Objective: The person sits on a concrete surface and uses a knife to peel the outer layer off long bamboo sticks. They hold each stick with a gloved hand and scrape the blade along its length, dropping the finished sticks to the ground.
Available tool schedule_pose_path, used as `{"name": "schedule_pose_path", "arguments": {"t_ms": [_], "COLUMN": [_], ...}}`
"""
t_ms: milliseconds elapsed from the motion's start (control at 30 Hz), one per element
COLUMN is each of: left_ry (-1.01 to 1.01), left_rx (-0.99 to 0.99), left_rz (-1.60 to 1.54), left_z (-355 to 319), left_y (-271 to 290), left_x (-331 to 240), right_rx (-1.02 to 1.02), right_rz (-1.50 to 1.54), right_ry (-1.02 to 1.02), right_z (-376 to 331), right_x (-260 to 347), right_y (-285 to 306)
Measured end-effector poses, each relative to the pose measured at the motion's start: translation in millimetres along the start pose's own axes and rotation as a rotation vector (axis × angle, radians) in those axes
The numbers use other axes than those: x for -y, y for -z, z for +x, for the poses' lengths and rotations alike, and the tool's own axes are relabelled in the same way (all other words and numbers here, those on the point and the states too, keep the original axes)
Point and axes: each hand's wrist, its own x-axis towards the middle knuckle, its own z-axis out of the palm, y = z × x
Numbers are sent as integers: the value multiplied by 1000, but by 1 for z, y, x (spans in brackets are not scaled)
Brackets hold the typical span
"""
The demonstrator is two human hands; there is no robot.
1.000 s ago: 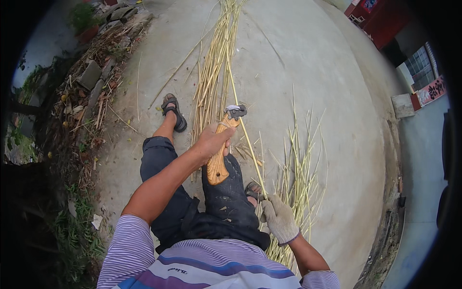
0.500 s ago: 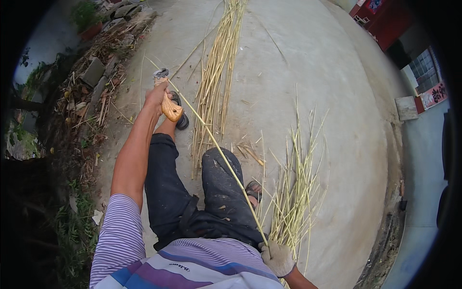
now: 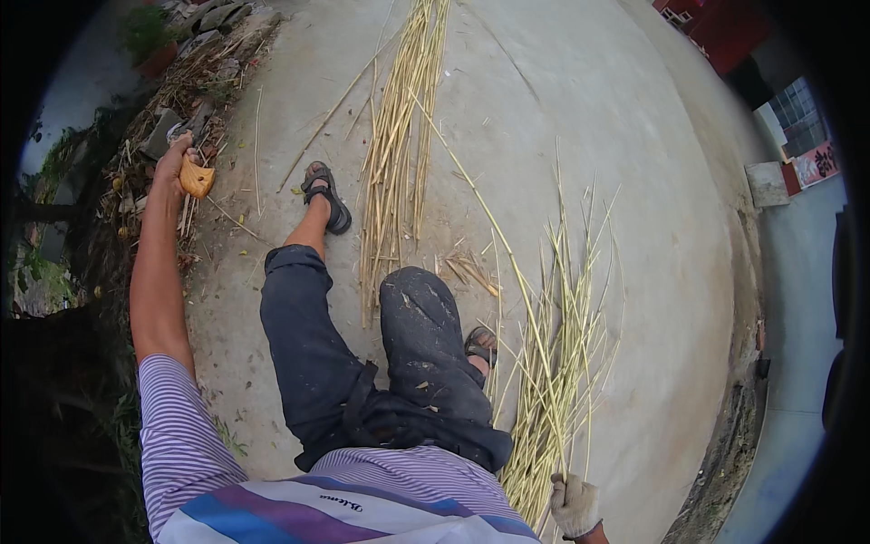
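Note:
Out at the far left, my bare left hand (image 3: 172, 161) is closed around a tool with a curved wooden handle (image 3: 197, 179). Its other end is mostly hidden by my fingers and too blurred to make out. My right hand (image 3: 575, 508), in a pale work glove, is low at the right with fingers closed on the end of a long thin yellow-green stalk (image 3: 509, 249). The stalk slants up and left, above a loose bundle of thin stalks (image 3: 544, 417) on the ground. A long bundle of straight yellow stalks (image 3: 390, 181) lies on the ground ahead of my knees.
Dry litter, stones and broken blocks (image 3: 163, 127) line the left edge of the concrete ground (image 3: 671, 272). A potted plant (image 3: 149, 41) stands at the far left. Short stalk scraps (image 3: 471, 270) lie near my right foot. A blue wall (image 3: 797, 363) runs along the right.
My left hand with the tool has swung outward to the left, away from the stalk. My right hand has moved right, and the stalk's far end now points over the long bundle.

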Motion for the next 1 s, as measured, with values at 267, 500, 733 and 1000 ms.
{"name": "schedule_pose_path", "arguments": {"t_ms": [267,500,733,1000], "left_ry": [265,385,333,407], "left_rx": [271,385,400,394], "left_rz": [342,320,403,414], "left_z": [-108,-189,-197,-179], "left_y": [-52,-90,-86,-88], "left_x": [150,184,195,207], "right_rx": [129,341,892,1220], "right_rz": [-244,-275,-534,-627], "right_ry": [-175,-456,-546,-525], "right_z": [66,18,-137,-86], "right_x": [-40,-110,-194,-226], "right_y": [-27,-93,-162,-161]}}
